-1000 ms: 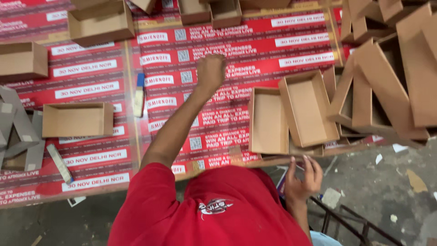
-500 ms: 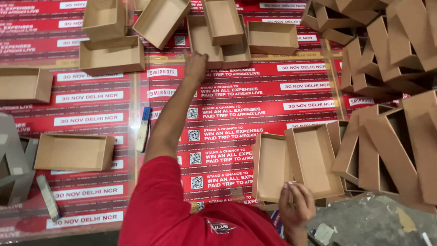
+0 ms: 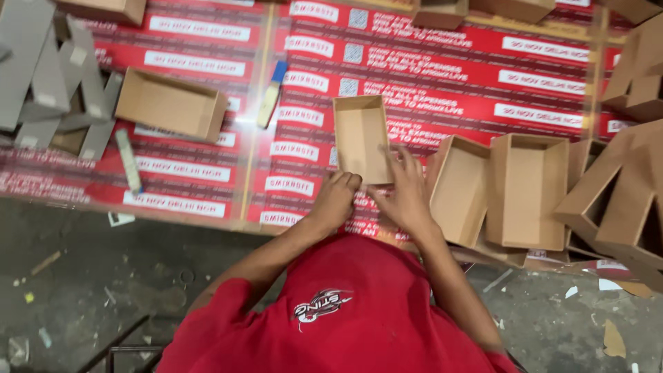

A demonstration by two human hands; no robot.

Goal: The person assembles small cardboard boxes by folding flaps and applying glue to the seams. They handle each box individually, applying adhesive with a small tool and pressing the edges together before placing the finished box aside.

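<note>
A small open brown cardboard box [image 3: 362, 138] lies on the red printed table cover [image 3: 442, 69] straight in front of me. My left hand [image 3: 336, 197] is curled in a fist against the box's near edge. My right hand [image 3: 404, 186] rests on the box's near right corner, fingers along its side wall. The inside of the box is bare. My red shirt hides the table's front edge below the hands.
Two open boxes [image 3: 459, 190] [image 3: 528, 190] stand just right of my hands, beside a pile of more boxes [image 3: 621, 200]. Another open box [image 3: 169, 103] and grey board pieces [image 3: 55, 83] lie to the left. A blue-tipped tool [image 3: 271, 93] lies between them. Paper scraps litter the floor.
My left arm, stretched far across the table before, has come back with a small box. My right hand has risen from the table's edge onto that box.
</note>
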